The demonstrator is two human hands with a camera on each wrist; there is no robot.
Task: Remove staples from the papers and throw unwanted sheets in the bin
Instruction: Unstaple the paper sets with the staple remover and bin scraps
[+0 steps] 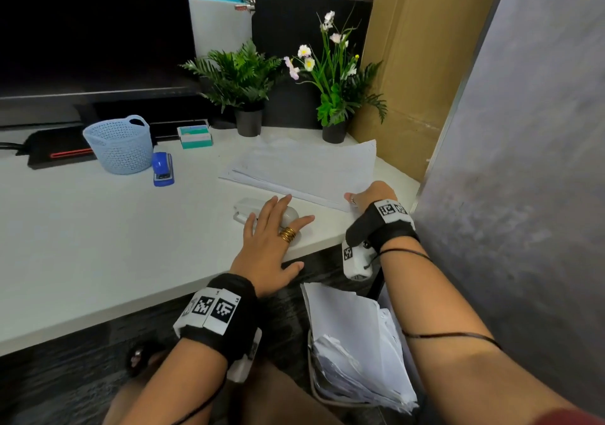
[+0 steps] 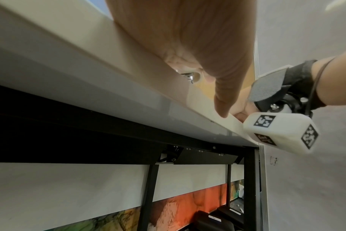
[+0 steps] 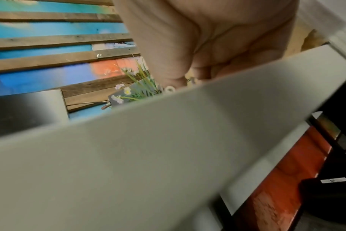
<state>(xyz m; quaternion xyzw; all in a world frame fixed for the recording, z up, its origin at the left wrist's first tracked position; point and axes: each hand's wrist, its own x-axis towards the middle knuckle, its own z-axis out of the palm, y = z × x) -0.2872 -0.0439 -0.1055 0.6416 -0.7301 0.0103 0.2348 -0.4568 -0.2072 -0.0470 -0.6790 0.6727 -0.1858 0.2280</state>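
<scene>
The person's left hand (image 1: 273, 238) lies flat on the white table (image 1: 98, 228) near its front edge, fingers straight and spread over a pale grey staple remover (image 1: 252, 210), so that grip is released rather than clenched; a gold ring sits on one finger. The right hand (image 1: 373, 195) is further right, at the near corner of a loose stack of papers (image 1: 304, 165) that lies on the table in front of two potted plants. Its fingers curl down at that corner, and the left wrist view shows the fingertips (image 2: 240, 114) closing on the paper's edge right at the table's lip, so this grip is grasping the papers. Below the table edge, between the two forearms, stands a bin (image 1: 360, 349) stuffed with white sheets, some crumpled. Further left on the table stand a light blue mesh basket (image 1: 119, 146), a blue stapler (image 1: 162, 169) just beside it, and a small teal box (image 1: 195, 136) in front of the dark monitor (image 1: 95, 31). A grey partition (image 1: 523, 129) rises on the right side.
</scene>
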